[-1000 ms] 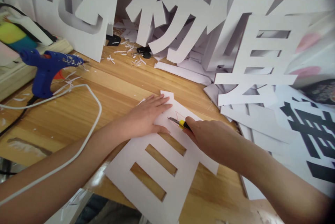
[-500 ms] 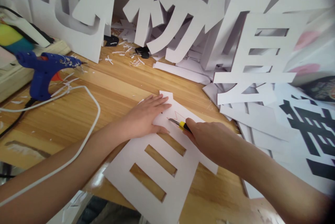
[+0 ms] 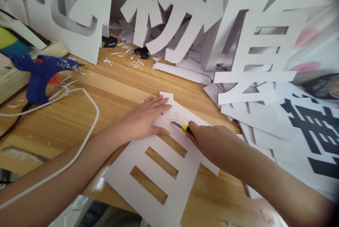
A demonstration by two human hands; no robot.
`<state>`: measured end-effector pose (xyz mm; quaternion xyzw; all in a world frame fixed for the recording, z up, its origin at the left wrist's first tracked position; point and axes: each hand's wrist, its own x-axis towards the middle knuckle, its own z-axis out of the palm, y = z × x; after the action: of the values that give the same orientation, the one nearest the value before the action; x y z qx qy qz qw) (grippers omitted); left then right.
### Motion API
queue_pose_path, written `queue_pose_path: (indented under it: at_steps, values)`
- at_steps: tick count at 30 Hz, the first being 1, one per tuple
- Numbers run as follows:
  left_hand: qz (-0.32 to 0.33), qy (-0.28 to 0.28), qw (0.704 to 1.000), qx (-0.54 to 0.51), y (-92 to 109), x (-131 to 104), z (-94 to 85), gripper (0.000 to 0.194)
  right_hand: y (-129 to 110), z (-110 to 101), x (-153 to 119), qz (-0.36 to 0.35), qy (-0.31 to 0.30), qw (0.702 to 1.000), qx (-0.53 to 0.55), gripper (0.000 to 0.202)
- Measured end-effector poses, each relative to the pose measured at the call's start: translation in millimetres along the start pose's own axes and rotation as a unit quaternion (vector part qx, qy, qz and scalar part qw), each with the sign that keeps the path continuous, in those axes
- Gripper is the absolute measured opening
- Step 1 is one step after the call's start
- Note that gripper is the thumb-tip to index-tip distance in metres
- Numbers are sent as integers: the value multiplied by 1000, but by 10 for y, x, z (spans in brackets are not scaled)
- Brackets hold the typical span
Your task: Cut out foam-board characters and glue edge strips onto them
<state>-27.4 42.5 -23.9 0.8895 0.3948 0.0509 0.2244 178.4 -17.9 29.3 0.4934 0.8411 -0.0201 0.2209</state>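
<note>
A white foam-board character (image 3: 159, 152) with several rectangular cut-outs lies flat on the wooden table, its lower end past the front edge. My left hand (image 3: 145, 117) presses on its upper left part, fingers spread. In my right hand (image 3: 209, 137) is a utility knife (image 3: 184, 128) with a yellow and black handle. Its blade tip rests on the board at a reddish zigzag outline (image 3: 177, 116), just right of my left thumb. My right fingers are wrapped round the handle and hide much of it.
A blue hot glue gun (image 3: 39, 75) lies at the left; a white cord (image 3: 92, 121) loops across my left forearm. Large white cut characters (image 3: 180, 11) stand along the back. Sheets with black printed characters (image 3: 307, 124) and board pieces are piled at the right. White scraps (image 3: 127, 48) litter the table.
The blade tip has moved slightly along the red outline, toward the lower right. My left hand stays in place on the board. The whole view has shifted a little.
</note>
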Motion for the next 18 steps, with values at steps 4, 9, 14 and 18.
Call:
queue_pose_path:
  at_steps: [4,9,14,18]
  values:
    - [-3,-2,1000,-1,2,5,-2,78,10,25,-20,3,6,1000,0,21]
    - [-2,-1,1000,1,-5,7,1,77,17,32,-46,-5,15,1000,-10,22]
    - [4,2,1000,4,-6,11,10,78,20,51,-58,0,4,1000,-8,20]
    - [2,-2,1000,2,-2,13,3,78,18,60,-80,-8,10,1000,-9,20]
